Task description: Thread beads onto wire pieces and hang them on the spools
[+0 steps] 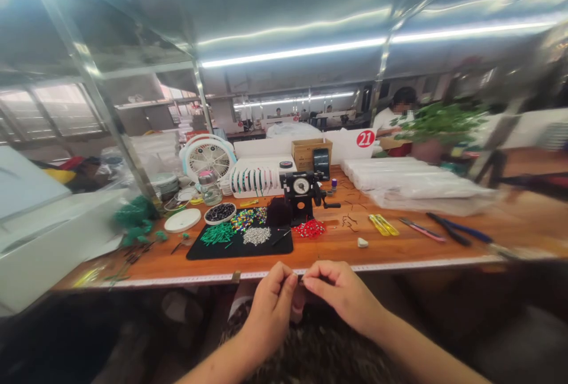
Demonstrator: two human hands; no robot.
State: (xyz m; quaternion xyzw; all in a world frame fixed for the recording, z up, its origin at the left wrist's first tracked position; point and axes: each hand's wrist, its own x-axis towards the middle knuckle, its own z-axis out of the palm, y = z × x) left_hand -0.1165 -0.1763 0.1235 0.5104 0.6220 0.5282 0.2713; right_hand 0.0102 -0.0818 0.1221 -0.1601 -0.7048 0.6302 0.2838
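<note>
Just past the table's front edge, my left hand (271, 307) and my right hand (345, 294) nearly meet. Each pinches thumb against fingertips; whatever they hold is too small to make out. Beyond them on the table (337, 248) lies a black mat (195, 251). Green tube-like pieces (218, 234), silver-grey bits (257, 235) and mixed coloured beads (243, 219) are heaped on it. A pile of small red pieces (310, 228) sits to its right, below a black hand-cranked machine (303, 187) with a dial.
A dish of black pieces (220, 213), white lid (182, 220), glass jar (210, 189) and fan (208, 159) stand left. Rightward lie yellow packets (384, 225), pink-handled tool (421, 229), pliers (461, 230) and plastic-wrapped rolls (412, 183). A person (394, 115) sits beyond the partition.
</note>
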